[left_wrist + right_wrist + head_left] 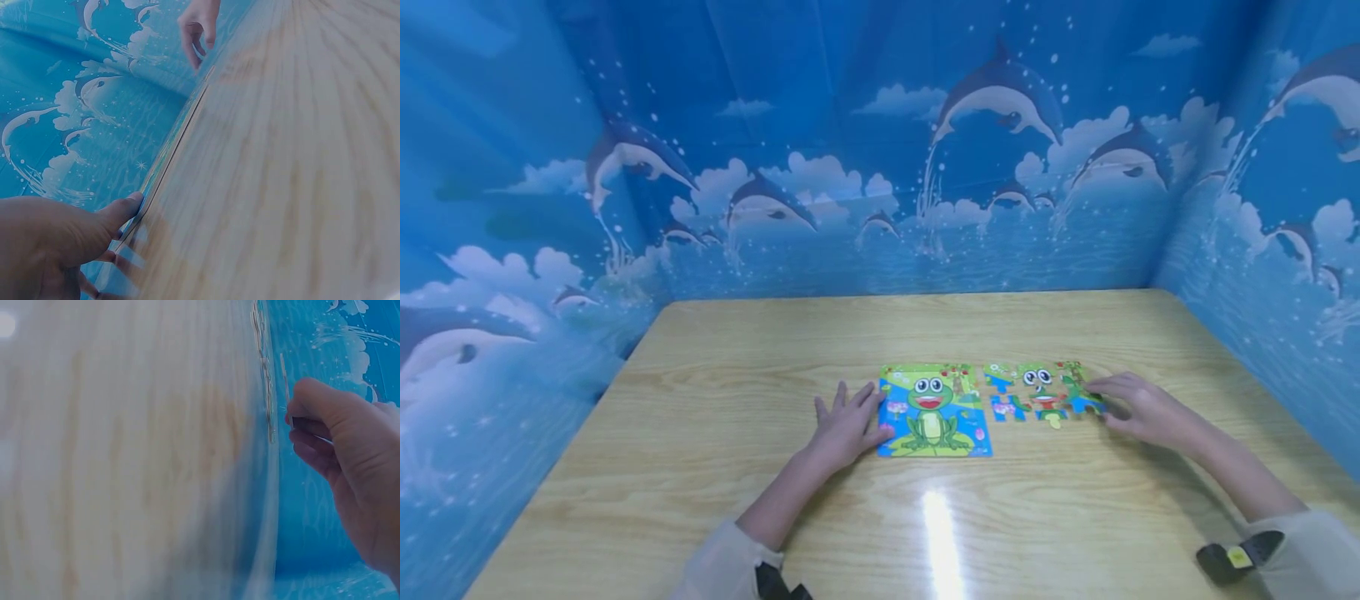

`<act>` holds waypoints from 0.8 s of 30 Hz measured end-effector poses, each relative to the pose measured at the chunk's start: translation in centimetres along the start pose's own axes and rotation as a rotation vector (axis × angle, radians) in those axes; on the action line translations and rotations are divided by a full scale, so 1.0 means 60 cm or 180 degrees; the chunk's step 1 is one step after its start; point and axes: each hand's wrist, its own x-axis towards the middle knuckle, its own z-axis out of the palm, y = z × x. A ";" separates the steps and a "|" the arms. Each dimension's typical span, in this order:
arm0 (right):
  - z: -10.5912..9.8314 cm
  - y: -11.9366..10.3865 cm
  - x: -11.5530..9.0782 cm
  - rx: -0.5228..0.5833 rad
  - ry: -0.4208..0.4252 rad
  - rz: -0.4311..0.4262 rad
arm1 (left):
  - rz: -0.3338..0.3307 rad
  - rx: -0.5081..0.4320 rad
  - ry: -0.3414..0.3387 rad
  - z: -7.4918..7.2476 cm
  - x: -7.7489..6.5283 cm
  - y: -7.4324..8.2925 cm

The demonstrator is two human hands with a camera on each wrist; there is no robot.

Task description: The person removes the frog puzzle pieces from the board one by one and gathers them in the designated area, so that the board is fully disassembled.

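Note:
A frog picture board [931,442] lies flat on the wooden table, showing a complete green frog. My left hand [847,427] rests at its left edge, fingers spread and the thumb on the board's side. To the board's right are several frog puzzle pieces [1039,398], some joined and some with gaps between them. My right hand [1150,408] is at the right end of these pieces. In the right wrist view, its thumb and fingers pinch a thin puzzle piece [285,378], seen edge-on and raised off the tabletop. The held piece's picture is mostly hidden there.
The wooden table [715,392] reaches back to a blue curtain [820,250] printed with dolphins, which also runs along both sides. A bright light reflection lies on the table in front of the board. Dark straps sit at both sleeve cuffs.

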 end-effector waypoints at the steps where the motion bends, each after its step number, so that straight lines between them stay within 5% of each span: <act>1: 0.001 0.003 -0.002 -0.0007 0.0021 -0.0035 | 0.0005 -0.0001 0.0001 0.000 0.000 0.000; 14: 0.011 0.013 -0.011 0.0048 -0.0011 -0.0004 | 0.0100 -0.0060 0.0058 -0.002 -0.004 -0.001; 24: 0.009 0.007 -0.009 0.0127 -0.0283 0.0268 | 0.0054 -0.0037 0.0040 -0.002 -0.004 0.000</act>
